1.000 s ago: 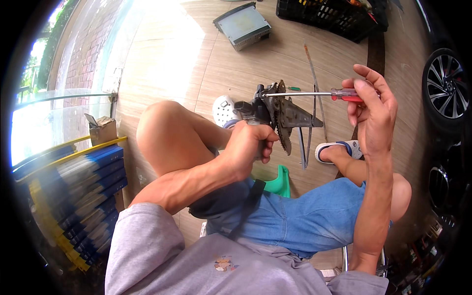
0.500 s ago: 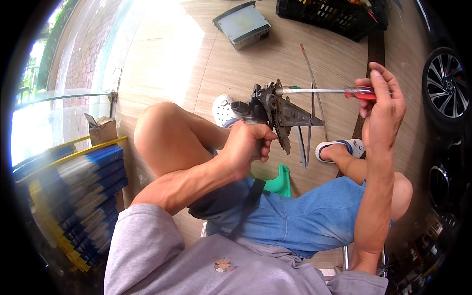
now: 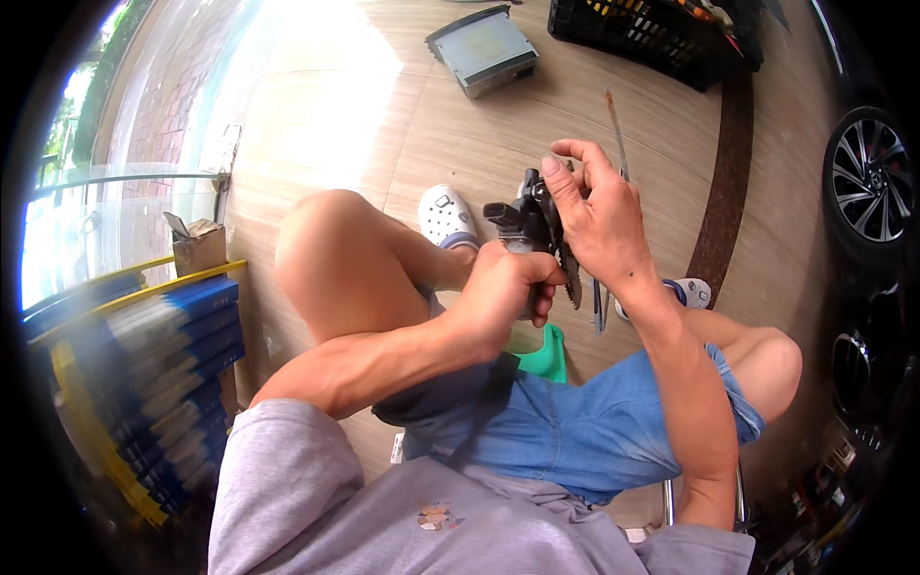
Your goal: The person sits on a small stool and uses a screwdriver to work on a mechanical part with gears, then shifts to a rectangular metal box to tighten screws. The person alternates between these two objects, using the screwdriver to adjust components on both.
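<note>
My left hand [image 3: 506, 287] is closed around the motor end of a car window regulator [image 3: 517, 218], held above the floor between my knees. The dark motor housing points up and left, and a toothed metal gear plate [image 3: 573, 280] shows below my right wrist. My right hand [image 3: 606, 216] is against the regulator's right side, thumb and forefinger curled toward its top. It covers much of the plate, and whatever lies in its fingers is hidden. No screwdriver shows now. A thin metal arm with a rusty tip [image 3: 613, 110] sticks out beyond my right hand.
A flat metal car stereo unit [image 3: 484, 53] and a black plastic crate [image 3: 642, 38] stand on the floor ahead. A green plastic stool [image 3: 546, 356] is below the regulator. On the left is a blue and yellow rack [image 3: 182, 374]; a car wheel [image 3: 870, 177] is at right.
My right hand has come left from beside the regulator onto it, and the red-handled screwdriver it held is out of sight. My left hand keeps its grip; the regulator has shifted slightly right.
</note>
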Motion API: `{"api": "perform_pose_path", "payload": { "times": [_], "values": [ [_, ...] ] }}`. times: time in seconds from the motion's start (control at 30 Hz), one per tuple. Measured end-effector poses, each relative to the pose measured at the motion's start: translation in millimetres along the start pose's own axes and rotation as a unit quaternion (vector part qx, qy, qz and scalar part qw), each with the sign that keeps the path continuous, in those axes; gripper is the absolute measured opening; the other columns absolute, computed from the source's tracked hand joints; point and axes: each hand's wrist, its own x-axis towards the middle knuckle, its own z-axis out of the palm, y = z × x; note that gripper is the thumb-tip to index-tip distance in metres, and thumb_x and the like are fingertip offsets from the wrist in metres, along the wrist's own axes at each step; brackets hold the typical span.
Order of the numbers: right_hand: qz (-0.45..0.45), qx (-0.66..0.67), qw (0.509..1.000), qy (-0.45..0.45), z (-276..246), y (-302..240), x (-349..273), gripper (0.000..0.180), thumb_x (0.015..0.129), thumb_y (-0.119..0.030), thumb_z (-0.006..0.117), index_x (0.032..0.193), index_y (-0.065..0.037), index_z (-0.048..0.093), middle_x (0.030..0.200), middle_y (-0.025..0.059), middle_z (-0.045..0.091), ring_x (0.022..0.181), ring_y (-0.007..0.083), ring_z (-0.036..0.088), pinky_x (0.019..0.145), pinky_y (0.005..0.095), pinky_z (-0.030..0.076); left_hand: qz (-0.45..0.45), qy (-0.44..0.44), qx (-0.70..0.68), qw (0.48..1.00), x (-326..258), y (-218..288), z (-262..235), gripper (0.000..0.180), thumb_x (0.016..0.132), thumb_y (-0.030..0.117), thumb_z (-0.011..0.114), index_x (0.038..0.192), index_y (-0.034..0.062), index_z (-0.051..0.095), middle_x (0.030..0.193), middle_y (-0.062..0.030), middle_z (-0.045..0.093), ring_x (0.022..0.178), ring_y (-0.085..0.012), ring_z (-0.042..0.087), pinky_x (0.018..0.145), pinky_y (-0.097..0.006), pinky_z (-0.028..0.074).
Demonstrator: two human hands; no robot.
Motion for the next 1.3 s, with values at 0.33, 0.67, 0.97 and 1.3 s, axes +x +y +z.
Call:
{"api": "perform_pose_path", "payload": {
  "times": [0.33, 0.67, 0.97, 1.3],
  "values": [
    [-0.036, -0.035, 0.999, 0.010, 7, -11, -6, 0.024, 0.095, -0.018, 0.060, 0.109, 0.000, 0.065, 0.077, 0.0217, 0.068, 0.072, 0.0349, 0.068, 0.067, 0.0400, 0.051, -0.004, 0.008, 0.010, 1.000, -7, 2, 3, 0.010, 0.077, 0.005, 0.059, 0.068, -0.0002, 0.058, 0.060, -0.0064, 0.054, 0.048, -0.0149, 0.052, 0.043, -0.030, 0.042],
    [-0.080, -0.073, 0.994, 0.032, 14, -9, -12, 0.025, 0.095, -0.015, 0.064, 0.116, -0.001, 0.065, 0.079, 0.0103, 0.069, 0.070, 0.0151, 0.063, 0.065, 0.0310, 0.050, -0.005, -0.006, -0.002, 1.000, -10, 6, 0, 0.005, 0.074, 0.003, 0.057, 0.070, 0.0009, 0.055, 0.060, -0.0063, 0.053, 0.049, -0.0142, 0.052, 0.041, -0.030, 0.040],
    [-0.073, -0.050, 0.996, 0.026, 18, -9, -12, 0.023, 0.092, -0.012, 0.064, 0.113, -0.001, 0.064, 0.085, 0.0188, 0.069, 0.075, 0.0288, 0.068, 0.066, 0.0372, 0.052, -0.015, -0.004, 0.012, 1.000, -10, 8, -4, 0.005, 0.075, 0.004, 0.058, 0.072, 0.0002, 0.056, 0.061, -0.0067, 0.054, 0.050, -0.0145, 0.053, 0.042, -0.030, 0.042],
    [-0.091, -0.137, 0.985, -0.043, 37, 31, -4, 0.022, 0.090, -0.010, 0.059, 0.106, 0.003, 0.066, 0.095, 0.0252, 0.068, 0.093, 0.0407, 0.066, 0.083, 0.0452, 0.051, -0.073, -0.020, 0.006, 0.997, 28, -41, -26, 0.011, 0.082, 0.011, 0.059, 0.076, 0.0024, 0.059, 0.067, -0.0055, 0.055, 0.058, -0.0164, 0.055, 0.054, -0.030, 0.048]
  ]
}}
